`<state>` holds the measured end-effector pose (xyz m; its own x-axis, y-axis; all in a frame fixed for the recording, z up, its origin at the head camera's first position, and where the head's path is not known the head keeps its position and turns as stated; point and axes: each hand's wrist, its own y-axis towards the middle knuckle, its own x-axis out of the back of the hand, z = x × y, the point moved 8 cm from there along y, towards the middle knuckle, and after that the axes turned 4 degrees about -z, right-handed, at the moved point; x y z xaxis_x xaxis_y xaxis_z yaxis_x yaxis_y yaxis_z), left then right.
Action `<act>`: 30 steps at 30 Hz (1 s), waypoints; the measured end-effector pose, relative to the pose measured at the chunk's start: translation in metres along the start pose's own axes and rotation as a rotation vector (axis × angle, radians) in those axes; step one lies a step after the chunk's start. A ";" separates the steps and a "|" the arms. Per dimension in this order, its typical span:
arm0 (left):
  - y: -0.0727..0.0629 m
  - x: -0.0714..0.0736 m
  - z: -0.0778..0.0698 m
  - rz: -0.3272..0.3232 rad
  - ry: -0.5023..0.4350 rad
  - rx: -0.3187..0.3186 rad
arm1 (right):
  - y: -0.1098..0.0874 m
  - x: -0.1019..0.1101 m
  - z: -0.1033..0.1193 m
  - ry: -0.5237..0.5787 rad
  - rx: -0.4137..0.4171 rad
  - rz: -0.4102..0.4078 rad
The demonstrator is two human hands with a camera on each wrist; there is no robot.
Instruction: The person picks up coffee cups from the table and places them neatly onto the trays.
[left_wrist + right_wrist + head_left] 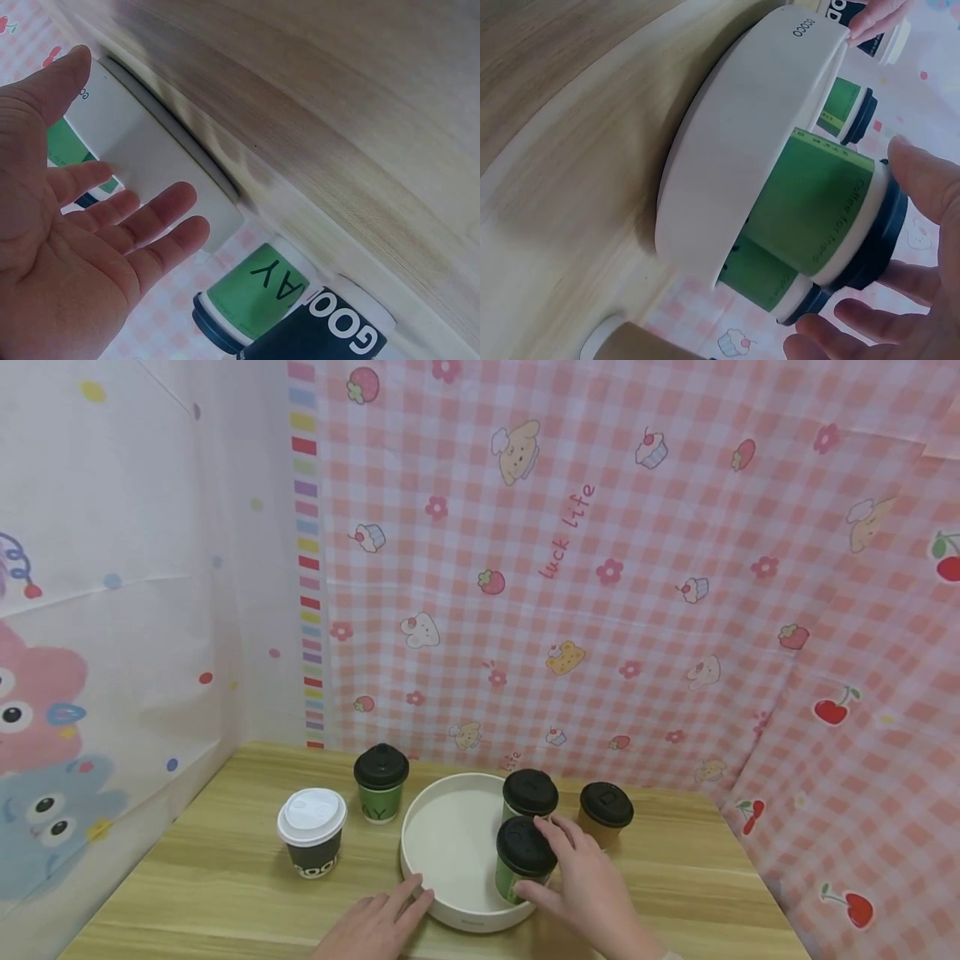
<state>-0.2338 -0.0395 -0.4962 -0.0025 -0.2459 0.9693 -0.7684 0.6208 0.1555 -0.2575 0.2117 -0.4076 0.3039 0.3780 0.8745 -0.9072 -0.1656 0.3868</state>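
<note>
A round white tray (451, 860) stands on the wooden table. Inside its right side, a green paper cup with a black lid (527, 852) is upright, in front of another black-lidded green cup (530, 793). My right hand (588, 881) holds the front cup, fingers at the lid and thumb on the near side; the right wrist view shows the cup's green sleeve (810, 206) between thumb and fingers. At the tray's near left rim rests my left hand (378, 922), fingers loosely extended along the outer wall (142, 142) in the left wrist view.
Left of the tray stand a white-lidded dark cup (312, 831) and a black-lidded green cup (381, 785). A brown cup with a black lid (604, 814) is just right of the tray. Behind the table hangs a pink checked cloth (465, 568).
</note>
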 end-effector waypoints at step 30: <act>0.002 -0.008 0.003 0.013 -0.019 0.017 | -0.003 0.033 -0.059 -0.027 -0.033 -0.114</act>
<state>-0.2372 -0.0390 -0.5045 -0.0248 -0.2525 0.9673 -0.7789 0.6114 0.1396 -0.2623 0.2784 -0.3970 0.4126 0.3677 0.8334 -0.8754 -0.0930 0.4745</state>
